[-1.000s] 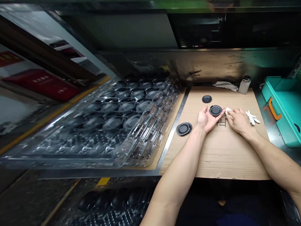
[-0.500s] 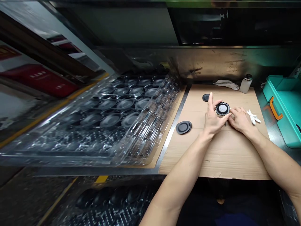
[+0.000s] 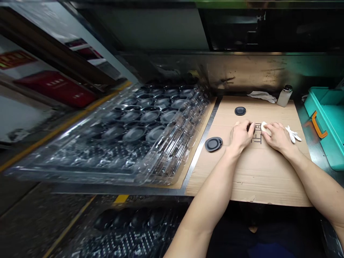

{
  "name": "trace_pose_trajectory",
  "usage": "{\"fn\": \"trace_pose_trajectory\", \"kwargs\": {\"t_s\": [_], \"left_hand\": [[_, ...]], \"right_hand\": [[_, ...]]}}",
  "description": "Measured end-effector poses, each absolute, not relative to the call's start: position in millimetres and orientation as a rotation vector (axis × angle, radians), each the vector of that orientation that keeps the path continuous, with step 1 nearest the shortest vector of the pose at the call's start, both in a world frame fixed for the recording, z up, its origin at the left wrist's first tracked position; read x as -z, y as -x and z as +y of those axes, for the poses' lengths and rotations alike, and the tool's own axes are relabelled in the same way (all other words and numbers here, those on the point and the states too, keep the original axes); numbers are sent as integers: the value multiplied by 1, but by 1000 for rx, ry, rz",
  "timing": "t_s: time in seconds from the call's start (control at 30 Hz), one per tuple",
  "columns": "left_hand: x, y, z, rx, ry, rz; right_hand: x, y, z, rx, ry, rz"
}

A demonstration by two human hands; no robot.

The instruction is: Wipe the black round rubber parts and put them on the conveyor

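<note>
My left hand (image 3: 240,135) lies palm down on the cardboard sheet (image 3: 252,172), its fingers closed over a black round disc part (image 3: 251,127) that is mostly hidden beneath them. Just to its right, my right hand (image 3: 276,137) pinches a small white wipe (image 3: 264,127) close to the disc. A second black disc (image 3: 213,144) rests at the cardboard's left edge. A third, smaller disc (image 3: 240,111) sits farther back.
A stack of clear blister trays (image 3: 129,139) holding several black discs fills the left. A white rag (image 3: 262,95) and a small bottle (image 3: 284,96) stand at the back, a white glove (image 3: 292,134) lies to the right, and a teal bin (image 3: 326,125) is at far right.
The left hand held the disc up and turned it over, then lowered it to the cardboard and covered it. The right hand with the wipe stayed beside it.
</note>
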State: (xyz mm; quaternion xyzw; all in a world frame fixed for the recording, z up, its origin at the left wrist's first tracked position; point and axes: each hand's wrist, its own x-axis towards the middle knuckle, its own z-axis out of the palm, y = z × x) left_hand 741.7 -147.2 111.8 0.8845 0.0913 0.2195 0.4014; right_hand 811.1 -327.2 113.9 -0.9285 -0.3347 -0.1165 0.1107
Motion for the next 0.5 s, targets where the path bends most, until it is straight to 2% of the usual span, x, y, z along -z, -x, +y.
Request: {"fn": "trace_pose_trajectory", "kwargs": {"t_s": [0.13, 0.33, 0.5], "left_hand": [[-107, -743, -136, -487, -2608, 381], [-117, -728, -146, -309, -2679, 245], [-122, -723, -148, -342, -2615, 225]], "right_hand": [[-113, -812, -327, 330, 2727, -978], [-112, -814, -328, 310, 2729, -972], [-111, -813, -329, 325, 2711, -980]]}}
